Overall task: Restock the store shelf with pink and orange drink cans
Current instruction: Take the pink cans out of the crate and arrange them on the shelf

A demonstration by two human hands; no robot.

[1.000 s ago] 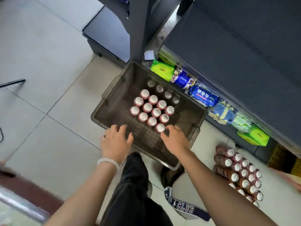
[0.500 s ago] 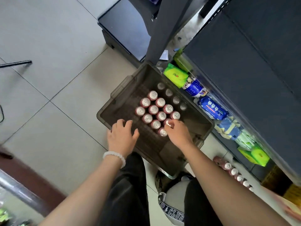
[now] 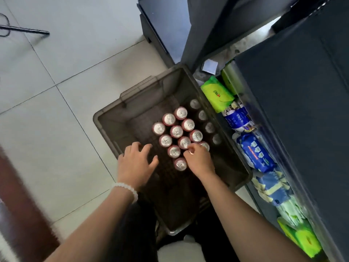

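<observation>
Pink cans [image 3: 176, 131] fill the crate [image 3: 113, 118]; right hand [image 3: 199, 160] grips one, left hand [image 3: 135, 163] spread wide

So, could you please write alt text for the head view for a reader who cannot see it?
A person reaches both hands into a grey crate of upright pink drink cans on a tiled floor: the right hand curls over a can, the left hand hovers open. Packaged goods fill the bottom shelf beside it.

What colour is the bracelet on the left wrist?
White beads; bracelet shows best in the head view.
</observation>
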